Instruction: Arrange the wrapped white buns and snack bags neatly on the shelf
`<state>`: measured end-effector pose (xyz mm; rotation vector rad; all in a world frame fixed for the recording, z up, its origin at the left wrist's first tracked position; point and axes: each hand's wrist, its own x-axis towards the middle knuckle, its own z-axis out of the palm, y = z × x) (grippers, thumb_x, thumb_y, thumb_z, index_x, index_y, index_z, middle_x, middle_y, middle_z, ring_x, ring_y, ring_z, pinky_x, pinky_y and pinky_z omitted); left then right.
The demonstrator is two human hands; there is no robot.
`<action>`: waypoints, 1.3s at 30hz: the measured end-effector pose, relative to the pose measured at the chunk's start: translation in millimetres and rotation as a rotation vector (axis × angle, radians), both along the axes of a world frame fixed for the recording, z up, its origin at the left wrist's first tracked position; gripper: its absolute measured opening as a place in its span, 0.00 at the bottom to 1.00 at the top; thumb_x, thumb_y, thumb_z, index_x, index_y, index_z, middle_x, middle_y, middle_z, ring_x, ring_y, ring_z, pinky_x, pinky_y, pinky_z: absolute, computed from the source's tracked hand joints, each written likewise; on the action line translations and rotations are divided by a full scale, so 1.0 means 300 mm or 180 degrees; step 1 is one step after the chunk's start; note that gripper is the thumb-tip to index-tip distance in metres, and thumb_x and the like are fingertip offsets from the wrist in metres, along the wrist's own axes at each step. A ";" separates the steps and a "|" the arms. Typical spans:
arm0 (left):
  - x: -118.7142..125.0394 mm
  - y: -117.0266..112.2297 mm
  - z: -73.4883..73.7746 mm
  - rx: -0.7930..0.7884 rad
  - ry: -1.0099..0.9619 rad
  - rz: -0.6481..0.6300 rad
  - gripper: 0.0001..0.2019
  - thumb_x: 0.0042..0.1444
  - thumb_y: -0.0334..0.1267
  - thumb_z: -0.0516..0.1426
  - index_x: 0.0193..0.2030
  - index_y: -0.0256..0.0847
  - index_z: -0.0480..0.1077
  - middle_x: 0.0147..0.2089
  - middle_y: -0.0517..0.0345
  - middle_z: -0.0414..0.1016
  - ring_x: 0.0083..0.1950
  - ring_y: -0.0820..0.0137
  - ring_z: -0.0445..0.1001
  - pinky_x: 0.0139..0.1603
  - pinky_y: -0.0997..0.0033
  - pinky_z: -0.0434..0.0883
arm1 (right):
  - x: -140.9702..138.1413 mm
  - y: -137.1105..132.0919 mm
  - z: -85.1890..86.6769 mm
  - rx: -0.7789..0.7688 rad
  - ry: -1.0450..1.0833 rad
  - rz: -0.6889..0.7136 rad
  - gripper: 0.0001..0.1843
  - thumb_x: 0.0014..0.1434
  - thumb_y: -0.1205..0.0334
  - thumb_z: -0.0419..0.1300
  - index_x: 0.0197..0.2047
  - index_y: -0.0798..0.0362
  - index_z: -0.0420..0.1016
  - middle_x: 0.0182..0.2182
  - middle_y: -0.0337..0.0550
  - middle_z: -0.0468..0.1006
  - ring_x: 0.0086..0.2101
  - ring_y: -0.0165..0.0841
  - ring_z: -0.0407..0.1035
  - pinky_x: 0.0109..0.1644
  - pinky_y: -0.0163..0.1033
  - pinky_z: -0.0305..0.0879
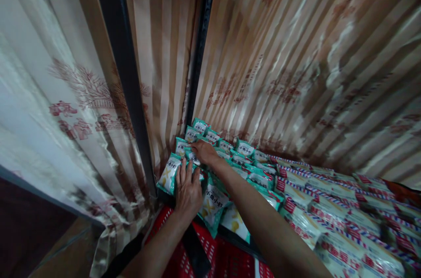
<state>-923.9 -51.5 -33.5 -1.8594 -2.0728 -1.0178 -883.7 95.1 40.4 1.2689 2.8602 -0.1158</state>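
Observation:
Rows of teal-and-white snack bags (215, 201) stand packed in the corner of a shelf. My left hand (189, 190) lies with fingers stretched over the front bags, touching them beside the leftmost bag (170, 173). Farther back, my right hand (204, 153) reaches over the front row, its fingers bent down onto a bag (193, 157) behind. The right fingertips are partly hidden, so I cannot make out whether they grip that bag or only press on it.
White bags with red and blue print (342, 247) fill the right side. A red plastic basket (210, 249) sits below the shelf's front edge. Pleated patterned curtains (279, 63) hang behind and to the left, with dark metal posts (123, 50) among them.

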 end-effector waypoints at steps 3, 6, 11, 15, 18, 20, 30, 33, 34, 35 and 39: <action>-0.001 0.003 -0.003 0.0107 0.0091 0.0029 0.20 0.54 0.24 0.49 0.54 0.35 0.67 0.64 0.43 0.60 0.70 0.54 0.45 0.64 0.45 0.57 | -0.011 0.006 -0.010 0.0131 -0.0039 -0.0114 0.20 0.66 0.60 0.43 0.48 0.51 0.74 0.46 0.50 0.75 0.46 0.36 0.71 0.47 0.37 0.63; -0.001 0.004 -0.004 0.0166 0.0131 0.0099 0.20 0.54 0.24 0.49 0.53 0.35 0.67 0.65 0.43 0.58 0.70 0.54 0.43 0.64 0.44 0.57 | -0.019 0.009 -0.017 0.0224 -0.0112 -0.0172 0.20 0.66 0.60 0.43 0.47 0.53 0.75 0.45 0.51 0.76 0.45 0.38 0.71 0.46 0.38 0.64; 0.000 0.009 -0.011 0.0137 0.0066 0.0173 0.18 0.57 0.28 0.49 0.54 0.36 0.66 0.66 0.43 0.57 0.70 0.54 0.44 0.64 0.44 0.56 | -0.020 0.010 -0.028 0.0281 -0.0049 -0.0196 0.20 0.65 0.61 0.43 0.47 0.52 0.75 0.45 0.50 0.76 0.44 0.37 0.72 0.45 0.38 0.65; 0.001 0.009 -0.017 0.0134 0.0007 0.0175 0.20 0.58 0.31 0.50 0.57 0.34 0.63 0.67 0.41 0.53 0.70 0.55 0.44 0.65 0.45 0.54 | -0.021 0.016 -0.035 0.0239 -0.0003 -0.0227 0.20 0.66 0.59 0.43 0.48 0.51 0.74 0.47 0.49 0.76 0.46 0.36 0.71 0.47 0.37 0.64; 0.000 0.005 -0.015 0.0065 -0.0044 0.0171 0.23 0.58 0.35 0.50 0.60 0.32 0.60 0.69 0.39 0.50 0.71 0.54 0.43 0.66 0.44 0.51 | -0.024 0.020 -0.037 0.0208 -0.0021 -0.0238 0.21 0.66 0.58 0.42 0.49 0.50 0.74 0.47 0.48 0.76 0.46 0.36 0.71 0.47 0.38 0.64; -0.001 0.001 -0.012 0.0006 -0.0080 0.0196 0.23 0.58 0.37 0.50 0.61 0.33 0.60 0.69 0.40 0.49 0.71 0.54 0.42 0.67 0.43 0.49 | -0.025 0.021 -0.038 0.0191 -0.0076 -0.0261 0.21 0.66 0.59 0.42 0.48 0.51 0.74 0.47 0.48 0.76 0.46 0.36 0.71 0.47 0.38 0.64; -0.021 0.003 -0.018 -0.0003 -0.0040 0.0452 0.24 0.59 0.43 0.50 0.61 0.36 0.60 0.69 0.43 0.51 0.70 0.54 0.44 0.67 0.43 0.47 | -0.024 0.010 -0.031 0.0228 -0.0129 -0.0258 0.21 0.66 0.58 0.41 0.49 0.51 0.74 0.47 0.50 0.75 0.46 0.38 0.71 0.47 0.39 0.64; -0.023 0.007 -0.023 0.0011 -0.0055 0.0477 0.23 0.60 0.43 0.50 0.60 0.36 0.61 0.69 0.42 0.51 0.70 0.55 0.45 0.67 0.43 0.46 | -0.026 0.010 -0.033 0.0247 -0.0175 -0.0264 0.22 0.66 0.58 0.41 0.48 0.52 0.74 0.47 0.51 0.75 0.46 0.38 0.71 0.46 0.39 0.65; -0.022 0.008 -0.024 0.0013 -0.0061 0.0482 0.23 0.60 0.43 0.50 0.60 0.36 0.61 0.69 0.41 0.50 0.70 0.55 0.45 0.67 0.43 0.47 | -0.027 0.010 -0.034 0.0257 -0.0167 -0.0257 0.22 0.66 0.58 0.41 0.48 0.52 0.74 0.47 0.51 0.76 0.46 0.38 0.71 0.46 0.39 0.65; -0.019 0.008 -0.024 0.0014 -0.0063 0.0485 0.23 0.60 0.43 0.50 0.60 0.36 0.61 0.69 0.40 0.49 0.70 0.55 0.45 0.67 0.43 0.47 | -0.027 0.010 -0.035 0.0266 -0.0155 -0.0251 0.22 0.66 0.58 0.41 0.48 0.52 0.74 0.47 0.51 0.76 0.45 0.38 0.71 0.46 0.39 0.65; -0.005 0.002 -0.015 -0.0006 -0.0045 0.0433 0.24 0.59 0.42 0.51 0.60 0.35 0.61 0.69 0.40 0.48 0.71 0.54 0.43 0.67 0.44 0.47 | -0.026 0.007 -0.036 0.0244 -0.0125 -0.0279 0.22 0.66 0.58 0.41 0.48 0.52 0.74 0.47 0.51 0.76 0.45 0.38 0.71 0.46 0.39 0.65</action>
